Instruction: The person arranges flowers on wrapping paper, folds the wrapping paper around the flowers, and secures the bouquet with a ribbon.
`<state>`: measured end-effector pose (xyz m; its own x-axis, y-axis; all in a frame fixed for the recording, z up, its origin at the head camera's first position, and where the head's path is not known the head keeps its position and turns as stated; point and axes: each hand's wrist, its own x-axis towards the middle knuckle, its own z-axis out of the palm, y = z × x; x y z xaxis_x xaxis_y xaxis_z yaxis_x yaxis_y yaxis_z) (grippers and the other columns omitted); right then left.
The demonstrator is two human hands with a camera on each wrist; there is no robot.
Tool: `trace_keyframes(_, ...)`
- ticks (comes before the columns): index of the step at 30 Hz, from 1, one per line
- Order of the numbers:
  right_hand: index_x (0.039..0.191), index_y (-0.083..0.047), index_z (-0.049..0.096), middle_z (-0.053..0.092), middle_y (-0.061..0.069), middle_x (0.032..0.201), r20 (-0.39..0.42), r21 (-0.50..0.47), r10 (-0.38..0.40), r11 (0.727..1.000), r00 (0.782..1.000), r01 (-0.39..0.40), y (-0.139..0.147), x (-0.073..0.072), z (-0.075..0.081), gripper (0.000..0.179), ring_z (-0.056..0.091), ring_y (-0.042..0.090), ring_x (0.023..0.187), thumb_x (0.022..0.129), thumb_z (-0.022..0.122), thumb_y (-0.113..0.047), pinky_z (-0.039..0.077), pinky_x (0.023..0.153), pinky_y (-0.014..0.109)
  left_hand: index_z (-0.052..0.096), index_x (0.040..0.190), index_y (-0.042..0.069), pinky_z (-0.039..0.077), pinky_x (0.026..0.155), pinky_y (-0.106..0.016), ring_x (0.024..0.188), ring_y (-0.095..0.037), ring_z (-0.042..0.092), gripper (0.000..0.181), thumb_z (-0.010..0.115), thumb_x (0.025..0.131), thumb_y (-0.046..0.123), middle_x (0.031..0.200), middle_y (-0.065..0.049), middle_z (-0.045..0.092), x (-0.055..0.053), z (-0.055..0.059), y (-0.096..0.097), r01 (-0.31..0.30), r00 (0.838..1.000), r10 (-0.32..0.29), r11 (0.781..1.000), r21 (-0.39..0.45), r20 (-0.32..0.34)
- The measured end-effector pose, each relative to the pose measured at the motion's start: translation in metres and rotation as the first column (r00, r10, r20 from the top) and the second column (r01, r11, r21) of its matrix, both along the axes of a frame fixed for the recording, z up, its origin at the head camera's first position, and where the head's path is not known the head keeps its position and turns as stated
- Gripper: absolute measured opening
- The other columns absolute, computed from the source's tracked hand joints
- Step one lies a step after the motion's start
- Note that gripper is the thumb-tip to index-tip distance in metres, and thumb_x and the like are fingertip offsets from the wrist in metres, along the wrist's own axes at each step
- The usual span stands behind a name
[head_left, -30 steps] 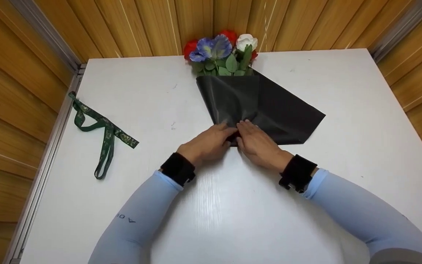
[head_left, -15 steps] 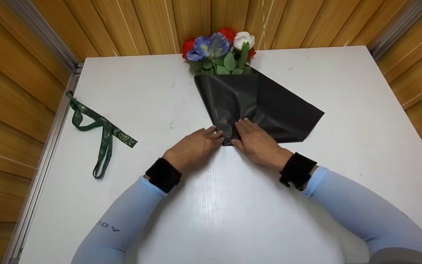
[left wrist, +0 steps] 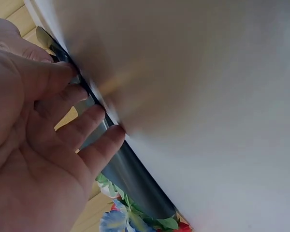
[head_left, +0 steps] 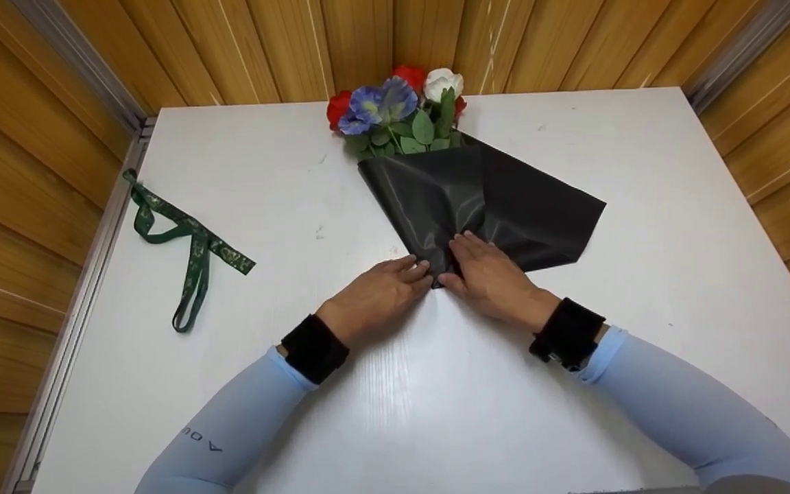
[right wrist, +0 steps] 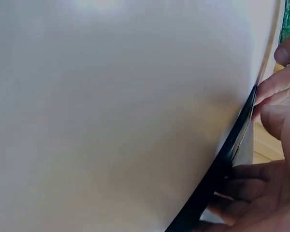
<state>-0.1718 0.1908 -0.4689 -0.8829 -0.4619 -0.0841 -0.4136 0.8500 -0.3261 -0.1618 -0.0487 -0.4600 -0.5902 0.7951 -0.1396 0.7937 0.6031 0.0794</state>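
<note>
- Left hand (head_left: 381,291), fingers loosely extended and grasping nothing, rests with its fingertips at the left edge of the black sheet (head_left: 429,192), near its narrow lower end.
- Right hand (head_left: 494,281), likewise unclenched, lies with its fingers on the creased lower part of the sheet, thumb close to the left fingertips.
- The sheet lies on the white bench (head_left: 381,425), toward the back, folded over in front of the bouquet (head_left: 395,110); its other side spreads out to a corner at the right.
- Red, blue-purple and white blooms and green leaves show above the fold.
- A green patterned ribbon (head_left: 197,233) lies looped at the bench's left, well apart from both hands.
</note>
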Motion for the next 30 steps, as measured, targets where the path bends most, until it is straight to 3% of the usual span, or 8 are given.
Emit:
trace_keyframes(7,0.151,0.012,0.040,0.040,0.031,0.157,-0.037,0.054,-0.021,0.998,0.999,0.023,-0.007,0.007,-0.001,0.073,0.032,0.042,0.151,0.105,0.059,-0.041,0.030,0.118,0.061,0.047,0.156,0.013,0.034,0.121,-0.045,0.151,-0.036,0.035,0.050,0.049,0.107,0.005,0.160,-0.029,0.036,0.003,-0.002,-0.008,-0.018,1.000,0.017,0.999,0.044,0.014)
trace_keyframes(15,0.148,0.010,0.045,0.045,0.029,0.154,-0.046,0.064,-0.082,0.994,0.996,0.085,-0.015,0.007,-0.001,0.072,0.037,0.041,0.149,0.104,0.059,-0.045,0.033,0.116,0.062,0.043,0.156,0.006,0.035,0.120,-0.047,0.150,-0.034,0.038,0.048,0.045,0.108,0.003,0.160,-0.019,0.043,0.001,-0.004,-0.010,-0.059,0.998,0.059,0.997,0.048,0.015)
trace_keyframes(19,0.137,0.012,0.053,0.054,0.030,0.145,-0.133,0.068,-0.104,0.991,0.986,0.114,-0.021,0.007,-0.004,0.069,0.047,0.043,0.140,0.101,0.063,-0.046,0.042,0.110,0.061,0.048,0.154,0.008,0.035,0.120,-0.049,0.150,-0.038,0.037,0.047,0.047,0.107,0.002,0.158,-0.021,0.044,0.001,-0.004,-0.009,-0.074,0.997,0.073,0.995,0.073,0.004)
trace_keyframes(25,0.118,0.008,0.059,0.060,0.028,0.126,-0.269,0.062,-0.120,0.988,0.956,0.141,-0.028,0.006,-0.008,0.060,0.058,0.042,0.120,0.094,0.075,-0.045,0.052,0.093,0.059,0.045,0.156,0.008,0.030,0.122,-0.049,0.154,-0.034,0.028,0.047,0.043,0.109,0.007,0.163,-0.020,0.037,0.002,-0.003,-0.006,-0.111,0.992,0.108,0.993,0.044,0.066)
trace_keyframes(30,0.114,0.006,0.060,0.061,0.025,0.120,-0.294,0.047,-0.133,0.987,0.946,0.153,-0.030,0.004,-0.010,0.060,0.059,0.041,0.116,0.092,0.076,-0.047,0.054,0.088,0.057,0.042,0.156,0.001,0.034,0.120,-0.047,0.150,-0.033,0.037,0.048,0.042,0.108,0.002,0.160,-0.020,0.042,0.003,-0.003,-0.006,-0.092,0.996,0.092,0.996,0.024,-0.002)
